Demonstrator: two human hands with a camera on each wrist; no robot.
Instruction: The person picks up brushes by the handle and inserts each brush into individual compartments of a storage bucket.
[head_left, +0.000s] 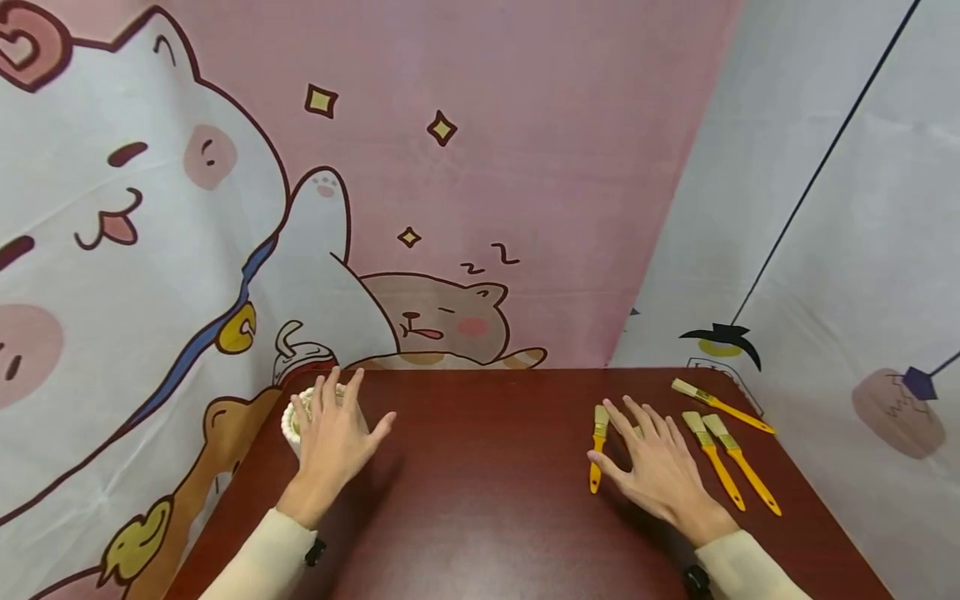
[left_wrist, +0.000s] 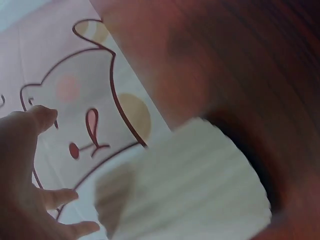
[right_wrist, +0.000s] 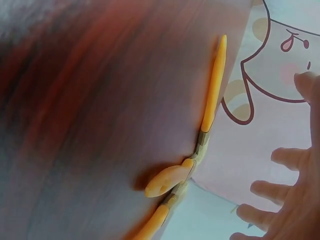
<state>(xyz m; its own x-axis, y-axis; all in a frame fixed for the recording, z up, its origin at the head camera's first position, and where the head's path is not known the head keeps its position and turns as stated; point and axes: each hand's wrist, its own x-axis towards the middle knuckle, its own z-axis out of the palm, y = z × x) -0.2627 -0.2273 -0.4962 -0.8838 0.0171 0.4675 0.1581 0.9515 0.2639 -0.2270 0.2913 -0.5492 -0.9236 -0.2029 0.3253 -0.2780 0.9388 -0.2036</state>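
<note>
My left hand [head_left: 333, 442] hovers over a white, rib-sided cup-like container [head_left: 291, 427] at the table's back left, fingers spread and nothing gripped. The left wrist view shows the container's ribbed wall [left_wrist: 185, 185] large and blurred, beside the thumb and fingers. At the right, my right hand [head_left: 660, 467] is held above the table with fingers spread. A paintbrush [head_left: 599, 442] with a yellow handle and pale bristles lies just left of its thumb. Another brush [head_left: 638, 431] is mostly hidden beneath the hand. In the right wrist view, yellow brush handles [right_wrist: 214, 90] lie beyond the fingers.
Right of the right hand lie more yellow-handled brushes: one slanting near the back [head_left: 723, 406] and two side by side [head_left: 716, 467]. The dark red-brown table [head_left: 480, 500] meets a cartoon-printed cloth [head_left: 540, 167] at the back and sides.
</note>
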